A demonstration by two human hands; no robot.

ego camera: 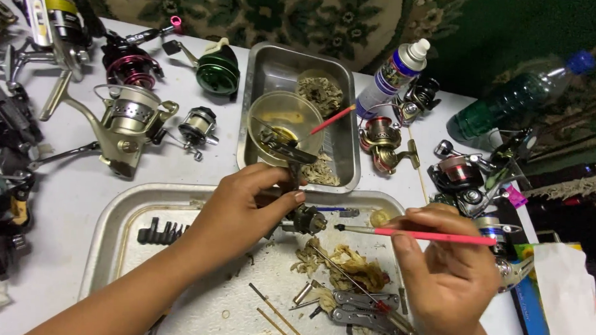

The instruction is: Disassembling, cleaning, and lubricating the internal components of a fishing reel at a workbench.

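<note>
My left hand (244,208) grips a small dark reel part (307,220) over a metal tray (121,211). My right hand (450,262) holds a thin pink brush (434,236) level, its dark tip just right of the part. On the tray below lie greasy paper scraps (351,263), a grey multi-tool (362,310), a red-handled pick and some thin wooden sticks (276,314).
A deeper metal pan (275,61) behind holds a clear bowl (285,124) with a red-handled brush. Several fishing reels (129,119) lie left and right. A spray can (394,75) and a green bottle (511,102) lie at the back right. Dark bits (162,232) rest on the tray's left.
</note>
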